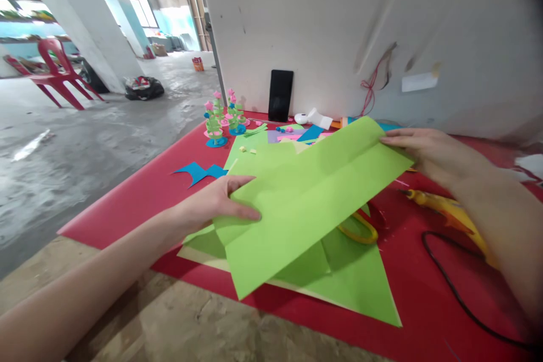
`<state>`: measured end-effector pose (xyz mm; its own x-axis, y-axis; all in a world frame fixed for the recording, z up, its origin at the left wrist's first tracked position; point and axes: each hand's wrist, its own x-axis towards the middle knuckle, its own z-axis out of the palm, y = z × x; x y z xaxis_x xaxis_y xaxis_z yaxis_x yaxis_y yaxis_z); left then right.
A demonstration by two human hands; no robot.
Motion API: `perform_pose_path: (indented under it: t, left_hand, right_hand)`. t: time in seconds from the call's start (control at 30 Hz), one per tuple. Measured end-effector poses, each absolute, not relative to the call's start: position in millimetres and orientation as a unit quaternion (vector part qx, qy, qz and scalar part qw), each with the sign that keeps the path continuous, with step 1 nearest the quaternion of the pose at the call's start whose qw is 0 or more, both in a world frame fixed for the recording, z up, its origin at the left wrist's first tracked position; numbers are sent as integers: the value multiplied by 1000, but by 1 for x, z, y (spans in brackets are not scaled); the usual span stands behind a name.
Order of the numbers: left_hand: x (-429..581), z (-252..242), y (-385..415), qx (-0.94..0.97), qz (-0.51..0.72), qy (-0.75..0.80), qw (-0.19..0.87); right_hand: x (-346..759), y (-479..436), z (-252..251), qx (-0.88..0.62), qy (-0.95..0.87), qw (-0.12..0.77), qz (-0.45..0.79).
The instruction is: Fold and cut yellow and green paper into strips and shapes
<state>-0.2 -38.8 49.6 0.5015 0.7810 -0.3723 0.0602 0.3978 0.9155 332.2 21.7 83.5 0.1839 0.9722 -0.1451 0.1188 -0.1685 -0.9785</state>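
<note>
At the far left, beyond the work, red plastic chairs [55, 70] stand on the concrete floor. The red surface [127, 203] starts nearer in, with a blue paper scrap [199, 171] lying on it and, further back, a cluster of small paper flowers [220, 116] in green, pink and blue, standing upright and apparently finished. The left hand [216, 203] pinches the left edge of a light green sheet [309, 203], thumb on top and the fingers hidden beneath. The sheet is held up off the surface and slanting, between the two hands. A straight fold line runs along its length, so at least one fold appears to be made, but it has no finished form and shows no cuts. Under it lie more green sheets [365, 277], flat and overlapping, and the yellow handles of scissors [360, 229] show just past its lower edge. A black phone [280, 95] leans on the white wall behind, near mixed coloured offcuts. The right hand [424, 150] grips the sheet's far right corner, fingertips on the upper face. To the right, a yellow glue gun [449, 212] rests on the surface, and its black cord [449, 288] loops toward the near edge.
</note>
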Motion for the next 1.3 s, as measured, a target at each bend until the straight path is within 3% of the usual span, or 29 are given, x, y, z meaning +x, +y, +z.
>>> perform_pose_path:
  t: [0.3,0.7,0.9,1.0,1.07,1.13,1.3]
  left_hand:
    - [-16,38,-17,528,371,385,660]
    - [-33,62,-9,460,597,376,539]
    - [-47,69,0,446,726,390,349]
    - [-55,72,6,492,764,393,143]
    - [-54,75,6,550,731,404,-18]
    - [-44,78,2,633,654,405,-87]
    - [10,83,-12,868,355,347,13]
  right_hand:
    - [346,28,85,-593,-413,542,428]
    - [342,25,92,-550,-386,540,506]
    - [312,18,80,-514,-381,513,573]
    - [291,13,68,-507,-388,503,582]
    - [278,8,61,-502,-396,489,593]
    - [268,3,57,-495,-404,476,604]
    - [253,-11,55,-469,-421,461,625]
